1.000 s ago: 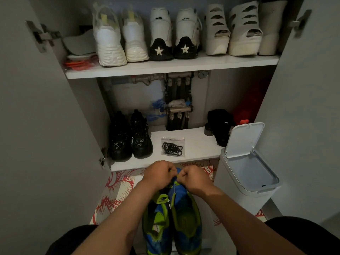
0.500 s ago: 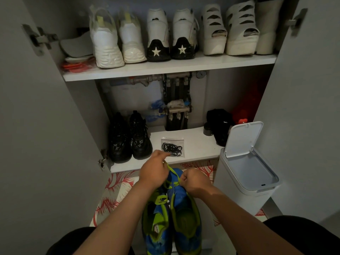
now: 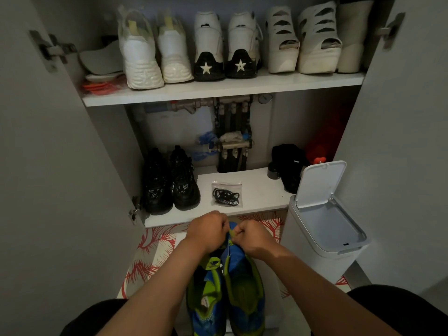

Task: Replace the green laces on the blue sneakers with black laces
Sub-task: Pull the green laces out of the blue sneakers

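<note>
Over the red-patterned mat (image 3: 150, 253) by an open cupboard (image 3: 257, 192), left hand (image 3: 208, 230) and right hand (image 3: 255, 237) pinch a green lace (image 3: 232, 235).

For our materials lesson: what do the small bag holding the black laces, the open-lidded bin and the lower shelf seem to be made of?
Bag: probably thin clear plastic film; the black laces show through it. Bin: smooth matt white plastic, likely moulded, judging by rounded corners. Lower shelf: flat white board, perhaps laminated; slight sheen, core unseen.
</note>
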{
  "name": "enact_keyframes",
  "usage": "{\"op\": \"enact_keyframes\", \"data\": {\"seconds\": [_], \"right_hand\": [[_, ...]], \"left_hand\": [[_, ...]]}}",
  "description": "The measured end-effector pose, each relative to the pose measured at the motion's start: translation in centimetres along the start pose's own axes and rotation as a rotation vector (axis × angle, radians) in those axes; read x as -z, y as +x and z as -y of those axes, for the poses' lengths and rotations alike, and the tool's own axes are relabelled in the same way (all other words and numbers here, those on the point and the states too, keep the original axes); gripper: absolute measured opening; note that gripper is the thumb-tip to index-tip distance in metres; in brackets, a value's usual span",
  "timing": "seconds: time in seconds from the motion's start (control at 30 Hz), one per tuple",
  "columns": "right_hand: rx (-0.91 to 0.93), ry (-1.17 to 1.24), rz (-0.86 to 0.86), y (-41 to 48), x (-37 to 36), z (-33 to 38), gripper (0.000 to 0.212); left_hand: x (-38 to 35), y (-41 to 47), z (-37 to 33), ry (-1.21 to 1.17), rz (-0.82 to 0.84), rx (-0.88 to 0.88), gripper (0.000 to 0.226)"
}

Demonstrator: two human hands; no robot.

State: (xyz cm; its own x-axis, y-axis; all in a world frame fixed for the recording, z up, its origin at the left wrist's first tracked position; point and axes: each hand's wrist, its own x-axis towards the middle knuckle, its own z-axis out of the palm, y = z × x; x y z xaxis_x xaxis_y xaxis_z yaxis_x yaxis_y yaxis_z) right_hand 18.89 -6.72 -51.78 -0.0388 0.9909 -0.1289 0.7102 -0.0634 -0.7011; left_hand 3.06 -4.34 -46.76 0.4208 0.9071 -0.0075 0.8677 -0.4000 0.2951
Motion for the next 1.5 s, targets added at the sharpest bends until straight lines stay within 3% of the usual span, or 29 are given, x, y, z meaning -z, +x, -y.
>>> {"op": "enact_keyframes", "data": {"seconds": [0.17,0.23,0.37,0.53,0.63,0.77,0.97,1.17,1.33,1.4,1.5], "right_hand": [[-0.046,-0.031,0.021,0.4,-0.5,-0.6,0.032],[-0.049,-0.056,0.009,0.5,-0.6,-0.8,0.041],[-0.032,-0.053,0.032,0.7,-0.5,-0.9,0.044],[-0.017,0.028,0.015,0.7,-0.3,-0.4,0.042],[0.005,0.068,-0.002,0.7,0.1,0.0,0.041],[0.014,0.086,0.012,0.3,0.2,0.3,0.031],[0.028,0.086,0.03,0.1,0.2,0.5,0.043],[-0.024,0.0,0.091,-0.1,0.3,0.2,0.033],[-0.045,0.022,0.068,0.0,0.1,-0.2,0.011],[-0.064,0.005,0.034,0.0,0.1,-0.3,0.027],[-0.073,-0.007,0.041,0.0,0.3,-0.3,0.025]], "left_hand": [[0.8,0.2,0.1,-0.131,-0.326,0.08,0.015],[0.8,0.3,0.2,-0.145,-0.381,0.142,0.018],[0.7,0.2,0.8,-0.081,-0.251,0.203,0.021],[-0.1,-0.2,0.7,-0.075,0.023,-0.071,0.052],[-0.5,-0.3,0.1,-0.1,0.073,-0.137,0.051],[0.0,-0.1,0.0,-0.04,0.044,-0.115,0.028],[0.4,0.1,-0.3,0.028,0.038,0.019,0.015],[1.2,0.2,0.2,-0.208,-0.189,0.152,0.017],[1.8,0.3,0.4,-0.35,-0.367,0.272,0.019],[1.8,0.3,0.6,-0.261,-0.325,0.299,0.019],[1.3,0.0,1.1,-0.093,-0.151,0.302,0.019]]}}
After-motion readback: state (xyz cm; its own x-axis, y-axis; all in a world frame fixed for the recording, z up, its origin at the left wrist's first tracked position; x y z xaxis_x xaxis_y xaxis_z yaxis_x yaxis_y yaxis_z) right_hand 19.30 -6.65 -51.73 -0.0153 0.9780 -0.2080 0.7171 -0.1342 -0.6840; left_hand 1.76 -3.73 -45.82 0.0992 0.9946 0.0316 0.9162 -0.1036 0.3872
